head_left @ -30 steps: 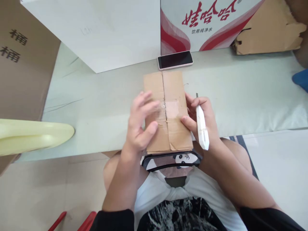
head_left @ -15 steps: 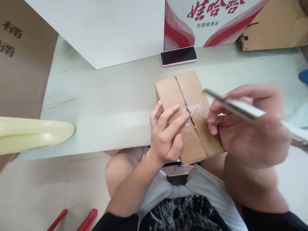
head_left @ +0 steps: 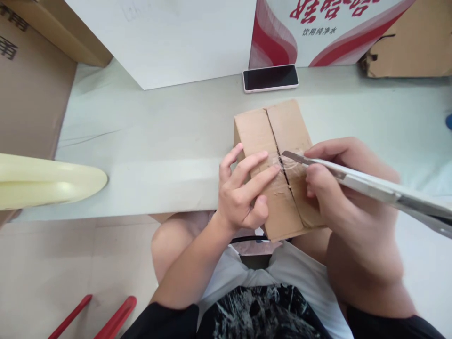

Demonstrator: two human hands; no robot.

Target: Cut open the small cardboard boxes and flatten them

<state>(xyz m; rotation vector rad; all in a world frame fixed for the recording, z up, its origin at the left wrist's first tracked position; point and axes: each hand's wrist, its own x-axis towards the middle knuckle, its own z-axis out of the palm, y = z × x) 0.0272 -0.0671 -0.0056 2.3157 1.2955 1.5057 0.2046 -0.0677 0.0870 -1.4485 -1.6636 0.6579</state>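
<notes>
A small brown cardboard box (head_left: 252, 134) sits near the table's front edge, turned at an angle. A dark seam runs along its top, with clear tape (head_left: 291, 162) across the middle. My left hand (head_left: 243, 195) lies on the box's left part, fingers spread, the index fingertip close to the seam. In my right hand (head_left: 353, 207) is a silver utility knife (head_left: 370, 186), gripped between thumb and fingers. Its blade points left, with the tip at the seam beside the tape, just right of my left fingertips. The lower fingers of my right hand are partly hidden.
A phone (head_left: 271, 78) lies behind the box, against a large white carton (head_left: 197, 42) with red print. Brown cardboard (head_left: 409, 47) stands at the back right. At left are a big carton (head_left: 31, 89) and a pale yellow curved object (head_left: 49, 183). Red legs (head_left: 116, 318) show on the floor.
My right hand has come left and down with the utility knife, bringing the blade from above the box's right edge to the seam. My left hand stays on the box. The view has shifted slightly.
</notes>
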